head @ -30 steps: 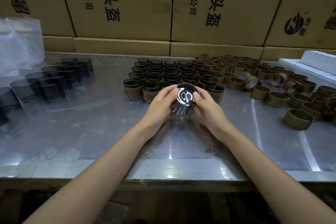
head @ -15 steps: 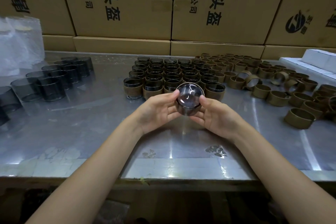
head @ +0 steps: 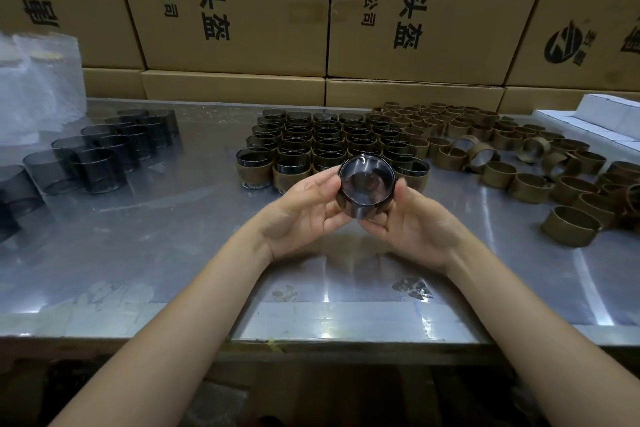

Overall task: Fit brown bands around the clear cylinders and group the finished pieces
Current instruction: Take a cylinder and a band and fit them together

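Both hands (head: 360, 215) raised — curled grip

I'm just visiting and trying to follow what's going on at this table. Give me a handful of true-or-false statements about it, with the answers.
1. Both hands, the left hand and the right hand, hold one cylinder above the table. True.
2. The loose brown bands lie at the left of the table. False: they lie at the right; the bare clear cylinders stand at the left.
3. The banded pieces stand grouped in rows behind the hands. True.
4. The held cylinder stands upright on the table. False: it is lifted and tilted, one round end facing the camera.
5. Cardboard boxes are stacked behind the table. True.
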A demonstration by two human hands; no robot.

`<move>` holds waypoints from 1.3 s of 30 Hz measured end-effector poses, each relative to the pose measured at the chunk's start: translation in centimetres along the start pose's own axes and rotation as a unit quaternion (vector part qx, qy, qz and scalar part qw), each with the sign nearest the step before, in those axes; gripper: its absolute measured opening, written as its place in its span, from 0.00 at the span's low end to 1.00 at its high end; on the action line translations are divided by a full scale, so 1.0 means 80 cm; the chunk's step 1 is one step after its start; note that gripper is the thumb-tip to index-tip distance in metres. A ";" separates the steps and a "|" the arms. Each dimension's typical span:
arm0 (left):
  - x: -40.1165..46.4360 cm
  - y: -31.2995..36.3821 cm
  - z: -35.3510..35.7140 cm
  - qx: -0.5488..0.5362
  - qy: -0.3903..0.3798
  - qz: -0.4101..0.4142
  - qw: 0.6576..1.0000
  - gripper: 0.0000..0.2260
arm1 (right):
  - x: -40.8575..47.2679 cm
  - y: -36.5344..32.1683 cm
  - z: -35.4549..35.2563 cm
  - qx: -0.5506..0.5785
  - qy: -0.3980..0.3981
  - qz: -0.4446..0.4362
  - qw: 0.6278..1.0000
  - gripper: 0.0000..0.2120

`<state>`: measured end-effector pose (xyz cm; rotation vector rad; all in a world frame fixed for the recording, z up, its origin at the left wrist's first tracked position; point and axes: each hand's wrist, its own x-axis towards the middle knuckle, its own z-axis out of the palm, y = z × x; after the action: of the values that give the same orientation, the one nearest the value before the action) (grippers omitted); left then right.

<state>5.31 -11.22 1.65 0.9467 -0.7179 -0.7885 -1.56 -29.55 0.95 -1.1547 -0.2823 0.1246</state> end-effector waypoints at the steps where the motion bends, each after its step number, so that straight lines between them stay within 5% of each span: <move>1: 0.001 0.001 0.002 0.003 0.026 -0.007 1.000 0.30 | 0.003 0.001 0.002 -0.016 0.030 0.001 0.999 0.32; 4: 0.013 -0.009 0.012 0.086 0.170 -0.025 0.981 0.28 | 0.012 0.010 0.021 -0.176 0.173 -0.032 0.969 0.33; 8: 0.024 -0.028 0.023 0.324 0.280 0.070 0.901 0.25 | 0.019 0.024 0.038 -0.295 0.253 -0.083 0.917 0.29; 13: 0.030 -0.040 0.013 0.329 0.265 0.133 0.897 0.23 | 0.023 0.027 0.036 -0.278 0.274 -0.147 0.909 0.23; 25: 0.028 -0.039 0.019 0.321 0.218 0.134 0.912 0.18 | 0.025 0.031 0.029 -0.307 0.278 -0.196 0.889 0.21; 29: 0.026 -0.039 0.010 0.438 0.191 0.143 0.867 0.10 | 0.023 0.031 0.020 -0.437 0.265 -0.248 0.823 0.18; 32: 0.019 -0.041 0.002 0.479 0.177 0.111 0.853 0.13 | 0.024 0.029 0.014 -0.510 0.261 -0.247 0.781 0.17; 39: -0.008 -0.021 -0.021 0.520 0.211 0.159 0.813 0.12 | 0.025 0.026 0.005 -0.524 0.290 -0.215 0.772 0.08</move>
<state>5.92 -10.58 -0.66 1.8487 -0.8766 0.2138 0.31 -27.86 -0.52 -2.1224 -0.0268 -0.9072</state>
